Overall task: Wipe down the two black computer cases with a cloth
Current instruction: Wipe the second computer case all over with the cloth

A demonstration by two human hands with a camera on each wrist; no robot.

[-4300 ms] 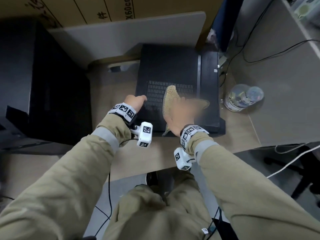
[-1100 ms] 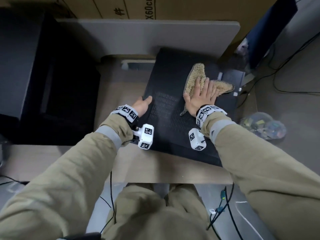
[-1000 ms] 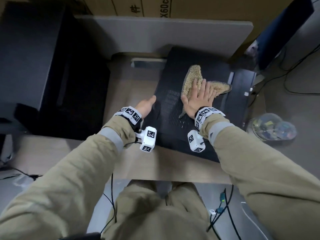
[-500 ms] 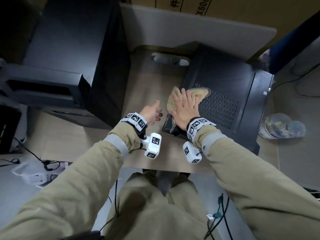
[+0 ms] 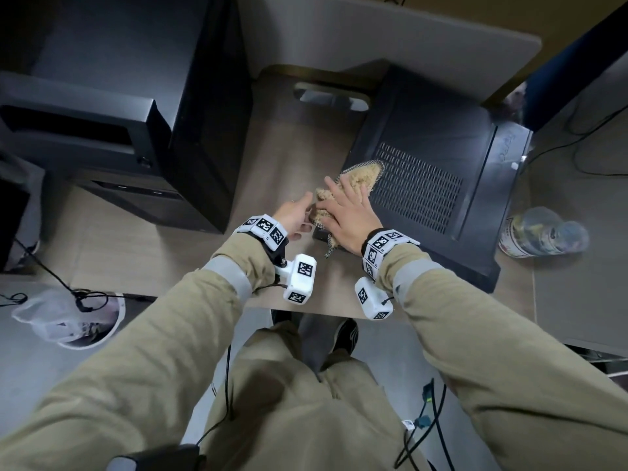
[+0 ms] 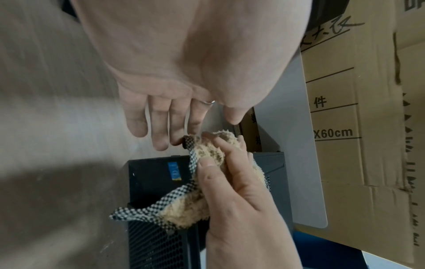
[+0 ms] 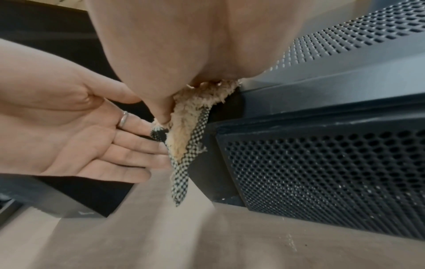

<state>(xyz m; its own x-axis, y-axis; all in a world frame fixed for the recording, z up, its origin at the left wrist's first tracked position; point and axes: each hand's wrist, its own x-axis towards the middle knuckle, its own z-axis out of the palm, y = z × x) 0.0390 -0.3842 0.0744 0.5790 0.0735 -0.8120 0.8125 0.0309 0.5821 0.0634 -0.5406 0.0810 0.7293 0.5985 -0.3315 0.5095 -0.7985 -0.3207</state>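
Note:
A flat black case (image 5: 424,185) lies on the desk (image 5: 282,158), and a taller black case (image 5: 136,96) stands to its left. A tan cloth (image 5: 360,176) with a checkered back lies bunched over the flat case's near left corner, one end hanging off (image 7: 179,172). My right hand (image 5: 343,212) lies spread on the cloth and presses it down, thumb on its edge (image 6: 207,172). My left hand (image 5: 294,215) is just left of it, fingers straight, fingertips (image 6: 177,138) touching the cloth's hanging edge (image 7: 158,134). The cloth hides the case's corner.
A clear plastic container (image 5: 540,232) lies on the desk right of the flat case. A grey divider panel (image 5: 390,39) and cardboard boxes (image 6: 356,127) close off the back. A cable slot (image 5: 331,95) opens between the cases. A plastic bag (image 5: 64,314) and cables lie on the floor.
My right hand slid the cloth from the flat case's far middle to its near left corner, where it bunched. My left hand left the case's edge and moved next to the cloth.

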